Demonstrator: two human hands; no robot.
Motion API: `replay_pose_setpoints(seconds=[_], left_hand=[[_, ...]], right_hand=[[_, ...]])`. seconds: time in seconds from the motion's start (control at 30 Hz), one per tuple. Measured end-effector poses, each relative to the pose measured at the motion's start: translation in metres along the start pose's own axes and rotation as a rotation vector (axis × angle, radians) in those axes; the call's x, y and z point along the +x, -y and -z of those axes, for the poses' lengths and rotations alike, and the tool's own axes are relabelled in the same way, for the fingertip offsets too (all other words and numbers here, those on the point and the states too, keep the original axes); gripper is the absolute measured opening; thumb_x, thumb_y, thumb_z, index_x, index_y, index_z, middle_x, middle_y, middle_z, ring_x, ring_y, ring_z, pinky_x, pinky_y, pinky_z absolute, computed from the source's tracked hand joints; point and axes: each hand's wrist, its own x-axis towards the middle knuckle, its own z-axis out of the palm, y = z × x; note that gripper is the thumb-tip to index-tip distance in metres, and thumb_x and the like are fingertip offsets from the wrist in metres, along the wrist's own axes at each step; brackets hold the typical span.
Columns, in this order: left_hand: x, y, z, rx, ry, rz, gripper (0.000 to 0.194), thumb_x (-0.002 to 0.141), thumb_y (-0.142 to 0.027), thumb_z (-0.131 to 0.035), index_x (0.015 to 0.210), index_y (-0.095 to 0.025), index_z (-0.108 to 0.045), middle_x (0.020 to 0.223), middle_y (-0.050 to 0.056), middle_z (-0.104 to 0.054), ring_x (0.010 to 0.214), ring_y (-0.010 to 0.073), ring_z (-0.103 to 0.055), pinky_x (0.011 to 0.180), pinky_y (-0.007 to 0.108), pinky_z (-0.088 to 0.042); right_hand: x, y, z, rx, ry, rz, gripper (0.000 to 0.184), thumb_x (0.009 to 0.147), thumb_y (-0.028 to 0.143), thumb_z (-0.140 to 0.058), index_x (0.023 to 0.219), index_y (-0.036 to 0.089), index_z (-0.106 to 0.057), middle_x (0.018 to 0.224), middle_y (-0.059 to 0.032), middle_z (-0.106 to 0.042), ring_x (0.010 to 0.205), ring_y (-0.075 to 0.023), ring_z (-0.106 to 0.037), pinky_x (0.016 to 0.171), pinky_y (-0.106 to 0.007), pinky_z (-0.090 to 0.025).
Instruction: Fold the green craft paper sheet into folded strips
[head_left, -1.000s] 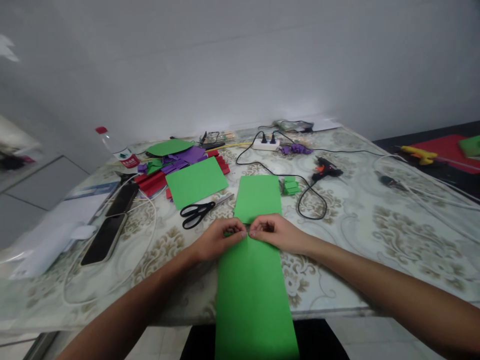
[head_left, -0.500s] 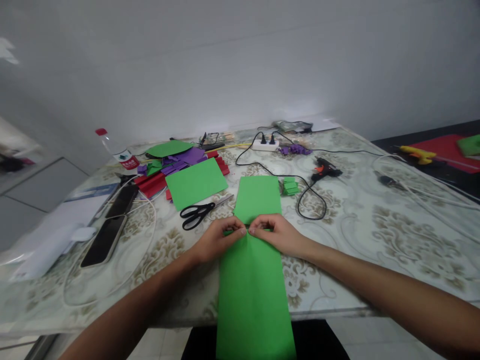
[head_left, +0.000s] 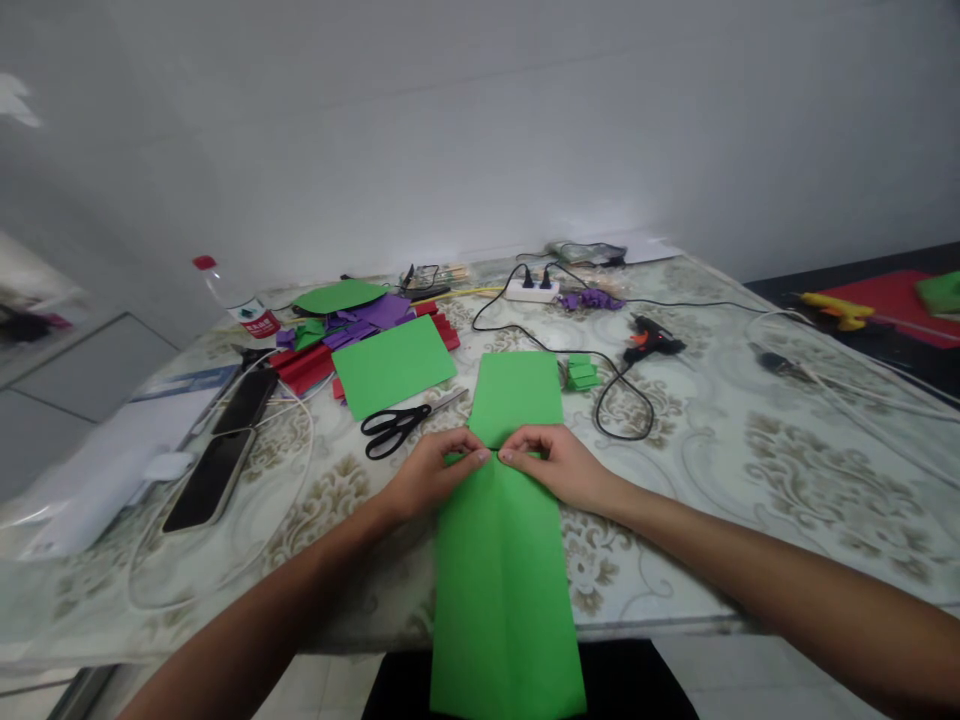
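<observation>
The left hand [head_left: 442, 468] and right hand [head_left: 553, 465] each pinch the far edge of the long green sheet [head_left: 504, 590], which overhangs the table's near edge. Bare tablecloth [head_left: 675, 560] lies right of it; scissors [head_left: 395, 430] sit near the left hand.

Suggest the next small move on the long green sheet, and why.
I'd probably run the right hand down the faint crease while the left hand holds on: both pinch the far edge of the long green sheet, fingers nearly meeting, and the crease runs toward the body.
</observation>
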Motion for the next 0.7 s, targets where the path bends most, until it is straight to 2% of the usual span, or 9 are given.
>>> replay_pose_setpoints(seconds=[0.53,0.7], left_hand=[[0.0009,0.0019,-0.0013,0.042,-0.043,-0.016,0.024,0.09,-0.037,-0.059,0.081,-0.017,-0.069,0.079,0.002,-0.072,0.076,0.0176,-0.064,0.071,0.027,-0.046],[0.0024,0.0027,0.0001,0.013,-0.08,-0.001,0.021,0.088,-0.036,-0.062,0.081,-0.018,-0.069,0.079,0.002,-0.072,0.077,0.0184,-0.065,0.074,0.029,-0.048]], right_hand=[[0.0008,-0.0013,-0.0008,-0.009,-0.037,0.016,0.026,0.085,0.042,-0.069,0.085,0.016,-0.073,0.08,-0.0043,-0.073,0.075,-0.0185,-0.064,0.071,-0.03,-0.048],[0.0011,0.0007,0.0018,-0.003,-0.037,-0.025,0.033,0.084,0.049,-0.07,0.086,0.016,-0.075,0.081,-0.0045,-0.074,0.073,-0.0187,-0.064,0.067,-0.029,-0.048]])
